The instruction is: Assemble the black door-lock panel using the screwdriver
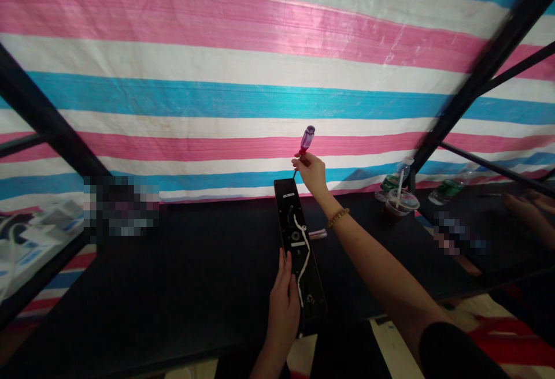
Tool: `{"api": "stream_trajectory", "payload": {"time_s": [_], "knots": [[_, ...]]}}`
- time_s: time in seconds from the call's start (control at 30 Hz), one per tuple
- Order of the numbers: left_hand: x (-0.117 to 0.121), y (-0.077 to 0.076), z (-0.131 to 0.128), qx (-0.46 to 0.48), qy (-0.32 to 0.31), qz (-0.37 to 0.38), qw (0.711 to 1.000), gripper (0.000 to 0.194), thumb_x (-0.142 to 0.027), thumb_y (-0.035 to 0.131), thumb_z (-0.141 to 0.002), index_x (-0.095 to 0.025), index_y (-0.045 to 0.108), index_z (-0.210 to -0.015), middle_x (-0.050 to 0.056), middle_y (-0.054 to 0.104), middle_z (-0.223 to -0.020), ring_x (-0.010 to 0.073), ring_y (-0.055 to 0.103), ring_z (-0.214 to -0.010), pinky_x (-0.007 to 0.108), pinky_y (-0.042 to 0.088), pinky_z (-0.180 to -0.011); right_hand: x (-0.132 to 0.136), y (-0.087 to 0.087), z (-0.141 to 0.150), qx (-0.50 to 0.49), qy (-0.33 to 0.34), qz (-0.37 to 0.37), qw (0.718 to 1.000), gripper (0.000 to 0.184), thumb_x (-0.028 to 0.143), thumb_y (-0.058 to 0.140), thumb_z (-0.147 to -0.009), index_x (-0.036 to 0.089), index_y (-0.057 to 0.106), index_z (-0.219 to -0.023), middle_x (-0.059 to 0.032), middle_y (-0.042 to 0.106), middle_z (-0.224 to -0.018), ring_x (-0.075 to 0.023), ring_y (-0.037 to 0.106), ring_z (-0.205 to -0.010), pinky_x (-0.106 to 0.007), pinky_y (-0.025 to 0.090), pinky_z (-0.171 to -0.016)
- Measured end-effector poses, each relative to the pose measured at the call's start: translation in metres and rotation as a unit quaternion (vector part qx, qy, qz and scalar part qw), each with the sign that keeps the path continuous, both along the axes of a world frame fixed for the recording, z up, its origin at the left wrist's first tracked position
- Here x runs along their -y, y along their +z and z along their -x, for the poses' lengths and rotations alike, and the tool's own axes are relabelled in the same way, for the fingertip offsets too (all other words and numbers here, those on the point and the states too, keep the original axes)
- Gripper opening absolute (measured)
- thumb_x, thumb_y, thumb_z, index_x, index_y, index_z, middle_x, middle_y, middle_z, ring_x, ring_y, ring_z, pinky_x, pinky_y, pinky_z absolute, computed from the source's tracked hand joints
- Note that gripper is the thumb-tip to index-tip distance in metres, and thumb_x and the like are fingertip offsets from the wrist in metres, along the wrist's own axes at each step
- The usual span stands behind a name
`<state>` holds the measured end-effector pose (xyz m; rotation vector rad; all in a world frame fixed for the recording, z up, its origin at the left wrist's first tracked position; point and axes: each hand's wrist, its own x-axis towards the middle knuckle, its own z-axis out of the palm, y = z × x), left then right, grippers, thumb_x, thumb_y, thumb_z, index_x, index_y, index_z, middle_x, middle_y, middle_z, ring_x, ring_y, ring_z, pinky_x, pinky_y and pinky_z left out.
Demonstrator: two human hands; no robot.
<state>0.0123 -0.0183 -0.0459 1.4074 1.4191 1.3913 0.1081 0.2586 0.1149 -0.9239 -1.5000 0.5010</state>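
A long black housing [307,275] lies on the dark table, its length running away from me. Pale labels, small fittings and a white cable [306,260] show on its upper face. My left hand [285,298] grips its near left edge, fingers pointing away from me. In my right hand [313,174] is a screwdriver [307,138] with a clear purple and red handle. The fingers close round it just below the handle. Its shaft points down at the far end of the housing; whether the tip touches a screw is too small to tell.
Beside the housing lies a small pinkish packet [318,234]. A lidded cup with a straw [400,202] and plastic bottles [451,189] stand to the right, where another person's hands [531,205] show. White items [34,237] sit left. Black frame posts and a striped sheet [225,99] stand behind.
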Motion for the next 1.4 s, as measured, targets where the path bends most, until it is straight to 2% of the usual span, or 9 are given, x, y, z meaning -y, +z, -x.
{"api": "stream_trajectory", "payload": {"time_s": [0.1, 0.27, 0.4, 0.57, 0.77, 1.17, 1.4], "knots": [[0.000, 0.001, 0.000, 0.000, -0.001, 0.001, 1.000, 0.050, -0.022, 0.037, -0.102, -0.026, 0.043, -0.152, 0.004, 0.027, -0.166, 0.0185, 0.030, -0.150, 0.035, 0.026, -0.123, 0.000, -0.002, -0.001, -0.005, 0.014, -0.003, 1.000, 0.011, 0.032, 0.065, -0.084, 0.022, 0.064, -0.086, -0.0009, 0.072, -0.077, -0.0190, 0.070, -0.067, -0.033, 0.060, -0.067], [0.001, 0.004, 0.001, -0.001, -0.009, 0.007, 1.000, 0.051, -0.024, 0.038, -0.103, -0.026, 0.040, -0.154, 0.004, 0.025, -0.166, 0.0188, 0.029, -0.151, 0.036, 0.026, -0.123, -0.001, 0.000, 0.000, 0.050, 0.023, -0.016, 0.998, 0.015, 0.028, 0.051, -0.093, 0.021, 0.065, -0.094, -0.0055, 0.075, -0.087, -0.0221, 0.073, -0.085, -0.036, 0.059, -0.075], [0.000, 0.004, 0.001, 0.000, -0.011, 0.011, 1.000, 0.050, -0.025, 0.036, -0.104, -0.026, 0.041, -0.154, 0.005, 0.024, -0.167, 0.0198, 0.028, -0.151, 0.037, 0.025, -0.123, 0.002, 0.000, 0.001, 0.065, 0.000, -0.039, 0.997, 0.014, 0.033, 0.059, -0.089, 0.021, 0.066, -0.089, -0.0068, 0.073, -0.088, -0.0218, 0.071, -0.077, -0.036, 0.058, -0.072], [0.000, 0.002, 0.001, -0.003, -0.010, 0.013, 1.000, 0.051, -0.025, 0.036, -0.103, -0.026, 0.040, -0.154, 0.004, 0.024, -0.167, 0.0194, 0.026, -0.151, 0.036, 0.024, -0.124, 0.006, 0.000, 0.000, 0.046, -0.004, -0.023, 0.999, 0.013, 0.035, 0.068, -0.084, 0.022, 0.064, -0.082, -0.0006, 0.069, -0.073, -0.0199, 0.069, -0.066, -0.034, 0.058, -0.067], [0.001, 0.003, 0.000, -0.006, -0.009, 0.018, 1.000, 0.050, -0.025, 0.035, -0.103, -0.025, 0.041, -0.154, 0.004, 0.024, -0.167, 0.0192, 0.027, -0.151, 0.037, 0.024, -0.124, 0.004, 0.000, -0.002, 0.040, 0.035, -0.009, 0.999, 0.014, 0.032, 0.056, -0.092, 0.022, 0.065, -0.090, -0.0050, 0.075, -0.084, -0.0220, 0.074, -0.081, -0.037, 0.059, -0.074], [0.002, 0.002, 0.000, 0.004, -0.009, 0.018, 1.000, 0.050, -0.025, 0.033, -0.104, -0.027, 0.042, -0.153, 0.003, 0.024, -0.167, 0.0177, 0.027, -0.151, 0.035, 0.024, -0.124, 0.021, -0.005, -0.013, -0.059, 0.048, -0.014, 0.997, 0.024, 0.045, 0.056, -0.093, 0.021, 0.061, -0.093, -0.0066, 0.075, -0.084, -0.0216, 0.073, -0.081, -0.038, 0.061, -0.075], [0.002, 0.004, -0.001, -0.003, -0.006, 0.020, 1.000, 0.050, -0.026, 0.033, -0.104, -0.026, 0.042, -0.153, 0.003, 0.024, -0.167, 0.0176, 0.027, -0.151, 0.034, 0.025, -0.123, 0.019, -0.009, -0.013, -0.045, 0.050, -0.001, 0.998, 0.030, 0.050, 0.055, -0.093, 0.020, 0.061, -0.093, -0.0069, 0.074, -0.083, -0.0212, 0.072, -0.078, -0.038, 0.060, -0.075]]}}
